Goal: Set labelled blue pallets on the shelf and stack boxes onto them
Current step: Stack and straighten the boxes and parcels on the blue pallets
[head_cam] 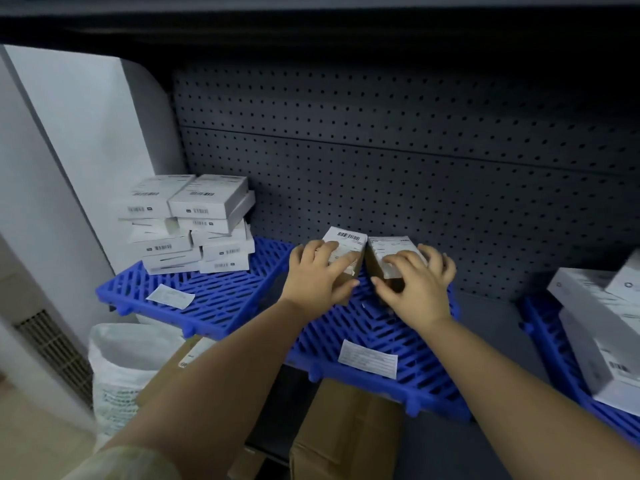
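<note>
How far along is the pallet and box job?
Done: left pallet carries stacked white boxes; right pallet holds larger boxes. In hand: left hand grips a brown box, right hand a second brown box, on the middle pallet. Left: that pallet is mostly bare; more stacking likely.

Three blue slatted pallets along the shelf (491, 341) — left pallet (221, 303) with a paper label (170, 296) and untidy stack of white boxes (194, 223); middle pallet (408, 344), labelled in front, bearing left brown box (348, 244) just beside right brown box (389, 249); right pallet (543, 330) under larger white boxes (602, 327).

Left hand (317, 275), right hand (415, 282) grip boxes (346, 239) on pallet (419, 344).
</note>
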